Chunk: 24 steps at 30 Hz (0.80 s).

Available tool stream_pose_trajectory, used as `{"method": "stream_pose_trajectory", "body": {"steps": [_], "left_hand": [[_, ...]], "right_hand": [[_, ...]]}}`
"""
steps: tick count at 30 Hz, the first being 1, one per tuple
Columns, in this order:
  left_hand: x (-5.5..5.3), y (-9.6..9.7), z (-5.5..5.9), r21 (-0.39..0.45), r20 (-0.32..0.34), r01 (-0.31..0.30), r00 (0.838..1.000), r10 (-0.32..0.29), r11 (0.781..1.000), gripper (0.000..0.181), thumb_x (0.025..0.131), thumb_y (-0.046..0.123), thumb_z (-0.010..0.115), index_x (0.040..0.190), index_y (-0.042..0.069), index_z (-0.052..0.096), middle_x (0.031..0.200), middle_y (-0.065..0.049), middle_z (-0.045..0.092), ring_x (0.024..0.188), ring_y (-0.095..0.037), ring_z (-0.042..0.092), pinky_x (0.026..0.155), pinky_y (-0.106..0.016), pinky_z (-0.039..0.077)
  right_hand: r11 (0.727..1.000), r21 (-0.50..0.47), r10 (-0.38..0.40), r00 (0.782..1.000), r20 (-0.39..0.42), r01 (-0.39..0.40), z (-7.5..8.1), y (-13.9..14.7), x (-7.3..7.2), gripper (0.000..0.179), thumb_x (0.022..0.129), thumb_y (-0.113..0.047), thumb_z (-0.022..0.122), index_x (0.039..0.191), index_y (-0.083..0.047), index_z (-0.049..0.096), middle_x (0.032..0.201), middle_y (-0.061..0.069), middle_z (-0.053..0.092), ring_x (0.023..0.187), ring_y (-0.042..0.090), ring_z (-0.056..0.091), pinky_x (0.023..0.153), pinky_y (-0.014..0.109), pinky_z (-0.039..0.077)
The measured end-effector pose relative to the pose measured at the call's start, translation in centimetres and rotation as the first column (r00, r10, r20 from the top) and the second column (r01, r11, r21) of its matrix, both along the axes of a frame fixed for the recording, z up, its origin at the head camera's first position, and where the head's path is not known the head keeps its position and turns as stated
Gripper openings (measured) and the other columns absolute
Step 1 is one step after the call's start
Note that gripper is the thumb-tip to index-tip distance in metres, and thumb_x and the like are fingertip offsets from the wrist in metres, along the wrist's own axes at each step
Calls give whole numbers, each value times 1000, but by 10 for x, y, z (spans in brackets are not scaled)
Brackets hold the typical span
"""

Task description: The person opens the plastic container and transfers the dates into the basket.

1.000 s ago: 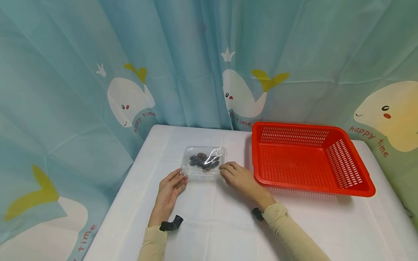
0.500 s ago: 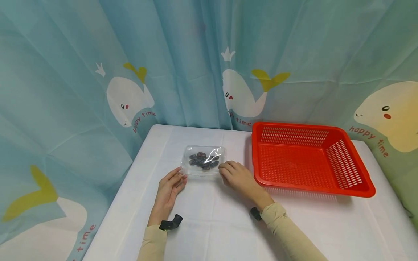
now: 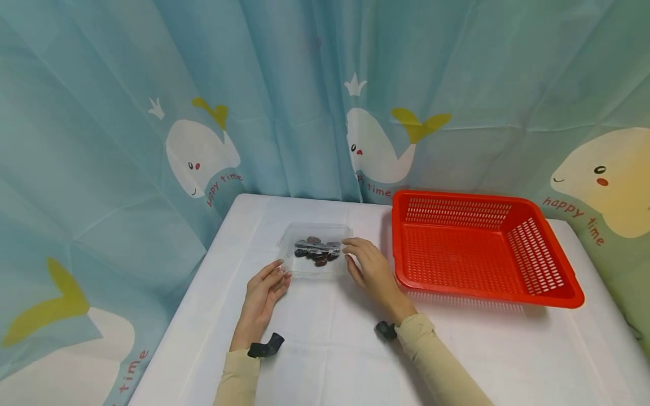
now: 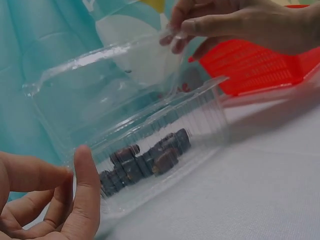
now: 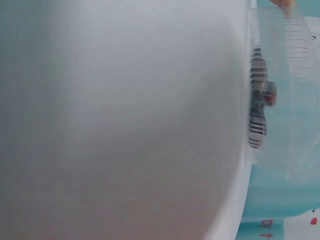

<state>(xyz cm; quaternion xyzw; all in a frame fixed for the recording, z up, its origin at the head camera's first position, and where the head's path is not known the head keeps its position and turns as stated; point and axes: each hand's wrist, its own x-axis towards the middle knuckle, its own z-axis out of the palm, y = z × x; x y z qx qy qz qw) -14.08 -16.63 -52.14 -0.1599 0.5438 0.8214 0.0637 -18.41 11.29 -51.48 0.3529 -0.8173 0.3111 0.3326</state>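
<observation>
A clear plastic box [image 4: 205, 117] with a hinged lid [image 4: 107, 90] stands on the white table, holding several dark brown dates [image 3: 319, 256]. My left hand [image 3: 264, 294] pinches the near left corner of the box between thumb and fingers. With its fingertips, my right hand [image 3: 372, 273] grips the front edge of the lid at the right, and the lid is tilted up from the base. In the right wrist view the dates [image 5: 258, 102] show through the ribbed wall, while the right hand itself is out of that view.
A red perforated plastic basket [image 3: 398, 248] stands to the right of the box, close to the right hand. White cloth covers the table [image 3: 325, 344]. Behind it hangs a blue-green curtain [image 3: 299, 141] with whale prints.
The right hand has raised the front edge of the lid, which lay flat over the box before. The left hand has stayed at the near left corner.
</observation>
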Motion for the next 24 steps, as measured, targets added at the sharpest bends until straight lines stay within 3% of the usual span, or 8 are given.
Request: {"method": "stream_pose_trajectory", "body": {"steps": [6,16,24], "left_hand": [[-1,-1,-2,-7,-3,5,1000,-5,1000,45,107,3,54,151,-4,46,118,-6,64,98,-9,71,86,-20,62],[-3,-4,-6,18,13,-6,1000,6,1000,44,105,3,57,148,-1,51,116,-6,63,100,-11,70,83,-17,61],[-4,-6,-6,17,10,-5,1000,5,1000,44,106,4,57,149,-2,50,120,-8,63,100,-11,70,81,-16,60]], "right_hand": [[982,-187,13,999,33,-7,2,-8,-5,29,89,9,70,116,1,67,125,16,71,119,33,65,113,34,51],[898,-438,0,995,100,44,12,-25,-23,32,94,9,69,124,-2,69,126,13,72,121,31,66,117,25,48],[790,-605,45,975,218,99,24,-29,-36,28,97,11,65,125,7,68,122,23,72,116,36,67,109,16,51]]}}
